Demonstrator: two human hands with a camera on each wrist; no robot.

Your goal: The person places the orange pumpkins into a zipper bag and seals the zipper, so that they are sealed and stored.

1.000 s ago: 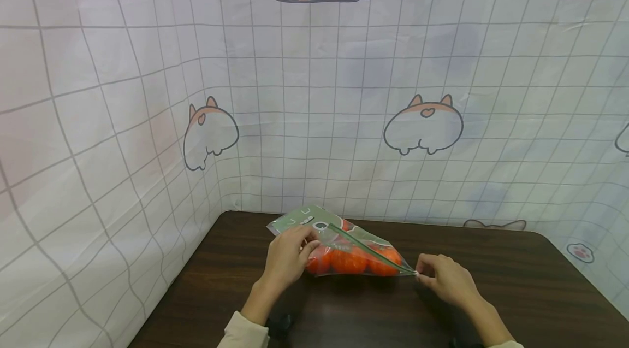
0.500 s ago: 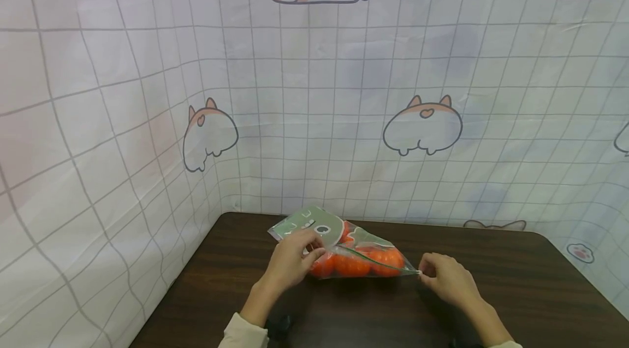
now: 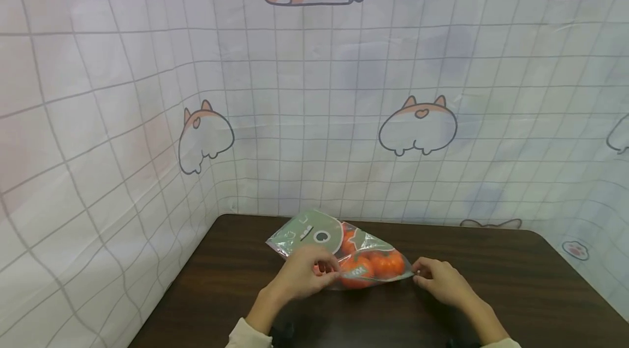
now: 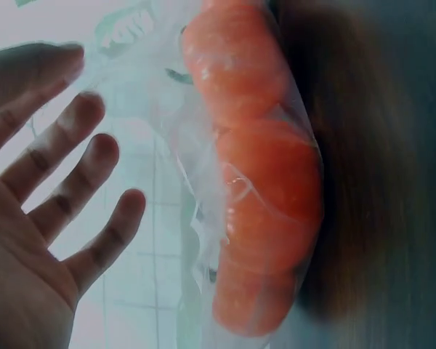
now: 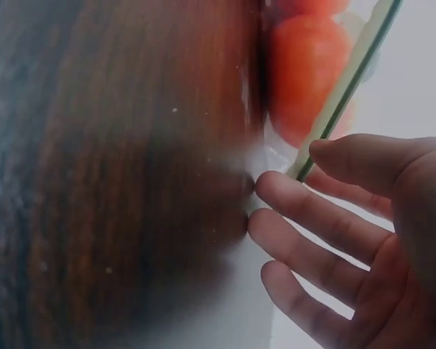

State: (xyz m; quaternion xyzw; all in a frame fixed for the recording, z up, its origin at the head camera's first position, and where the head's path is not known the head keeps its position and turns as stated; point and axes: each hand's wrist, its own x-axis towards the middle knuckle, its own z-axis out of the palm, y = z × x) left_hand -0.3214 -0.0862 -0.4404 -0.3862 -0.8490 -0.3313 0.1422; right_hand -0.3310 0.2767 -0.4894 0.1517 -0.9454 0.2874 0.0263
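A clear zip bag point(image 3: 321, 225) with a green cartoon print lies near the table's far side. Several round orange-red fruits point(image 3: 388, 264) show through its film; in the left wrist view the fruits point(image 4: 269, 167) sit in a row. My left hand point(image 3: 307, 271) is at the bag's near edge, thumb and forefinger tips together on the film; its other fingers spread in the left wrist view. At the right corner, my right hand point(image 3: 442, 279) pinches the end of the green zip strip point(image 5: 349, 91) between thumb and forefinger, the other fingers point(image 5: 312, 240) loosely extended.
The dark wood-grain table point(image 3: 206, 288) reaches back to a white gridded cloth point(image 3: 319, 162) printed with cartoon dogs, which also hangs along the left and right sides.
My left hand has moved right and toward me along the bag. The bag's zip edge has come down to the near side, with the fruits shifted slightly. My right hand stays at the corner.
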